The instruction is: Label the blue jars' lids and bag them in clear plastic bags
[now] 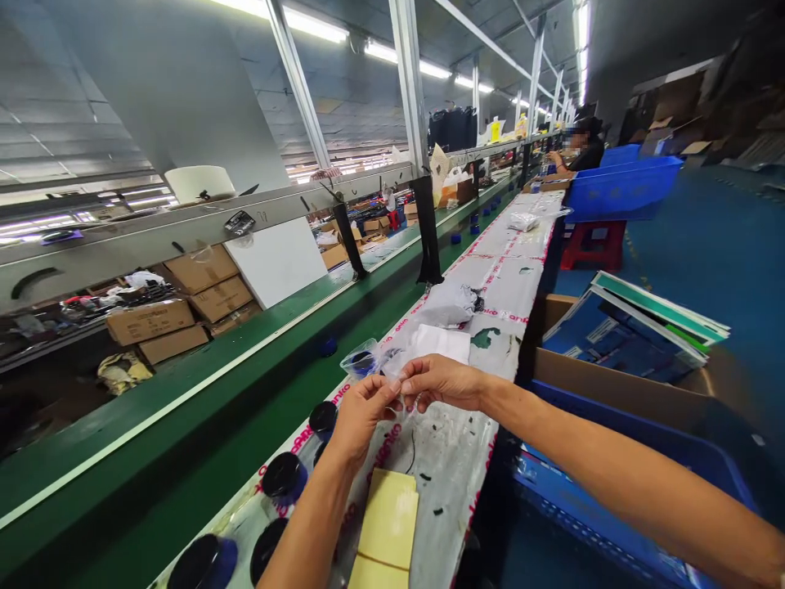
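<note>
Over the workbench, my left hand (368, 405) and my right hand (438, 380) meet, fingertips pinched together. Thin clear plastic shows at the fingers, and it seems to belong to a small clear plastic bag (351, 360) just beyond them. Through or behind that plastic a dark blue round piece (364, 362) is visible. White sheets (438, 342) lie past my right hand. Along the bench's left side stand several black-topped blue round pieces (285, 477), some partly hidden by my left forearm. A stack of yellow cards (388, 519) sits between my arms.
A green conveyor (245, 413) runs along the left, carrying a few blue pieces. Metal posts (408, 82) rise beside it. To the right are a cardboard box (607, 380) of printed sheets and a blue crate (619, 532). Farther along, a person (582, 147) sits near blue bins (625, 188).
</note>
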Tool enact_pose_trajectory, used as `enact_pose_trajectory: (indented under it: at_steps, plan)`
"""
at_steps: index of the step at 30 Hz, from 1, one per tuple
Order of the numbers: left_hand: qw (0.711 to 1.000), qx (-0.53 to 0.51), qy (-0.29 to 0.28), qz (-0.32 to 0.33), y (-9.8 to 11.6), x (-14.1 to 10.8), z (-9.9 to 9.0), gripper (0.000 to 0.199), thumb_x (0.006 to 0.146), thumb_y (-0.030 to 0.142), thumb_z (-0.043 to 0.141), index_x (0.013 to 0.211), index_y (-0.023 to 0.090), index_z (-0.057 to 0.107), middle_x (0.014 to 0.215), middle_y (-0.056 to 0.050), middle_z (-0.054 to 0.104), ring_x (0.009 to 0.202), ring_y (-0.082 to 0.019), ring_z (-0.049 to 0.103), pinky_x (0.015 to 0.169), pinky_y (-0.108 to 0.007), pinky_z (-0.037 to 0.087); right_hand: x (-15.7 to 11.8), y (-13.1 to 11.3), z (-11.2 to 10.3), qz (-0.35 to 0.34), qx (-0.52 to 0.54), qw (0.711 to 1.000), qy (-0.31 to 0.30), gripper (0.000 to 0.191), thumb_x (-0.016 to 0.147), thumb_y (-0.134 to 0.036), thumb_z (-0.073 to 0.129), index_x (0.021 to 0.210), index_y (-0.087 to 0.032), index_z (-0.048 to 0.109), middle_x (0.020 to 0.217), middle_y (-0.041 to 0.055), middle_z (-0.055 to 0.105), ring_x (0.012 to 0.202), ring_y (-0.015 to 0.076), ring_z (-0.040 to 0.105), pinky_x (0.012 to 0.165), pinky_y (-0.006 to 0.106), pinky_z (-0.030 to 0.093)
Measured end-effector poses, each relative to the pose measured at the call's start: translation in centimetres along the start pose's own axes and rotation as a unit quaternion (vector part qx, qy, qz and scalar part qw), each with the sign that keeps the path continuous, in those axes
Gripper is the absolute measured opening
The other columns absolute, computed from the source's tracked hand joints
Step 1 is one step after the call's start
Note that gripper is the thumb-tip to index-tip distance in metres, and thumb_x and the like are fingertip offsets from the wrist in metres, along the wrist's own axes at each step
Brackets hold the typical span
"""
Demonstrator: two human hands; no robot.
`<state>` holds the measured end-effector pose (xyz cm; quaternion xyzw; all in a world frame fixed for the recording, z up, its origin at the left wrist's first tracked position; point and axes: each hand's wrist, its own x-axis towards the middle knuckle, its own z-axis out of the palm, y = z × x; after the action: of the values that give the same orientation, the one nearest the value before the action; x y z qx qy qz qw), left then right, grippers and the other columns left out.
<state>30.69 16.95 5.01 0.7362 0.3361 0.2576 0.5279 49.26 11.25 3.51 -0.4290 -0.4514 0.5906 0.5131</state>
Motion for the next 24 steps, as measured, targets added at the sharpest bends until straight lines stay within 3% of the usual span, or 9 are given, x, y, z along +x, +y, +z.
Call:
enact_pose_trajectory:
  at_steps: [4,7,10,14,20,24]
  plan:
    - [0.987,0.125,0.105,-0.004,-0.4,-2.4,-3.8,0.031,0.083,0.049,0.064,0.073,0.02,0.059,0.062,0.003,0.061,0.056,-0.013,0.055,0.056,-0.026,0.042,2.3,1.3,2.9,-0.059,-0.039,0.997,0.032,0.03,0.079,-0.041,0.072,0.091,-0.017,0.06,0.079,0.0036,0.067,0.074,0.016,0.069,0.06,0.026,0.055]
    - [0.946,0.256,0.198,-0.003,-0.8,-4.4,-6.7,0.024,0.083,0.043,0.061,0.071,0.023,0.058,0.065,0.002,0.063,0.062,-0.015,0.055,0.063,-0.027,0.039,4.3,2.7,5.4,-0.124,-0.113,0.984,0.064,0.019,0.086,-0.034,0.064,0.094,-0.017,0.059,0.081,0.0035,0.068,0.078,0.0177,0.07,0.061,0.027,0.056]
    - [0.896,0.375,0.238,-0.008,-1.4,-6.1,-8.6,0.021,0.089,0.041,0.055,0.079,0.024,0.062,0.073,0.001,0.066,0.068,-0.017,0.058,0.066,-0.028,0.037,5.6,3.9,7.5,-0.204,-0.225,0.949,0.087,0.007,0.089,-0.022,0.06,0.093,-0.017,0.062,0.085,0.0036,0.068,0.084,0.0183,0.068,0.073,0.03,0.055]
    - [0.826,0.518,0.221,0.001,-2.7,-7.6,-9.6,0.021,0.095,0.032,0.047,0.087,0.024,0.065,0.092,-0.004,0.068,0.076,-0.021,0.061,0.064,-0.031,0.032,6.2,5.6,8.7,-0.295,-0.383,0.873,0.063,0.009,0.088,-0.011,0.06,0.089,-0.018,0.066,0.094,0.0056,0.068,0.095,0.019,0.063,0.089,0.033,0.048]
    - [0.757,0.637,0.143,0.022,-4.1,-8.9,-9.3,0.024,0.097,0.024,0.044,0.088,0.023,0.066,0.091,-0.005,0.067,0.087,-0.023,0.062,0.071,-0.032,0.039,5.9,8.3,8.3,-0.337,-0.544,0.768,0.024,0.013,0.091,-0.007,0.057,0.088,-0.017,0.066,0.087,0.0058,0.064,0.084,0.0181,0.059,0.076,0.028,0.046]
    - [0.731,0.673,0.111,0.013,-4.1,-9.4,-9.1,0.024,0.098,0.022,0.044,0.09,0.022,0.067,0.093,-0.005,0.067,0.09,-0.024,0.062,0.074,-0.034,0.043,5.3,9.1,8.2,-0.347,-0.592,0.727,0.017,0.01,0.09,-0.009,0.059,0.09,-0.017,0.066,0.087,0.0065,0.065,0.087,0.0198,0.059,0.074,0.028,0.045]
